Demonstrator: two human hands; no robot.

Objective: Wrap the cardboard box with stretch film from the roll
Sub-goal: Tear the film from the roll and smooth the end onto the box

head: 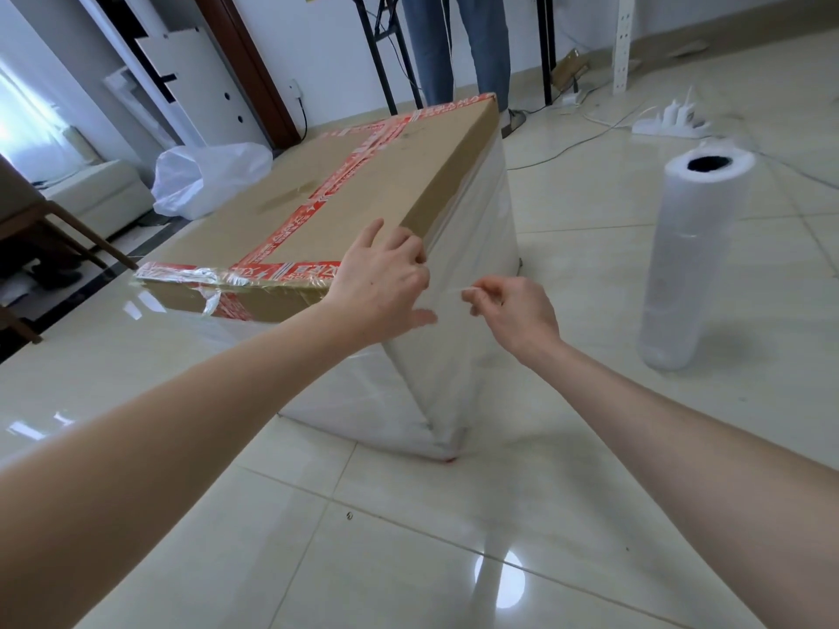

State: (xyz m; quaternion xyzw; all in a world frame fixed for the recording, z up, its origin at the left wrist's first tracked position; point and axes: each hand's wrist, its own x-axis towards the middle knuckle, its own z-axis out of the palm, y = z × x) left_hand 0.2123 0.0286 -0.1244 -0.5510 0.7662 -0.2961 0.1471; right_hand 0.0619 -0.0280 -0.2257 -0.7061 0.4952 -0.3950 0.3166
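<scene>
On glossy tiles, film-clad cardboard box, left hand spread against it, right hand pinching film

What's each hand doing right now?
Left hand: open, pressing the taped brown cardboard box at its top edge.
Right hand: pinching a strip of clear stretch film.

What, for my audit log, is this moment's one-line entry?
left hand: on box corner | right hand: pinches film end | roll: upright, apart

One head-worn wide-angle view looks forward and down, close above the box.
</scene>
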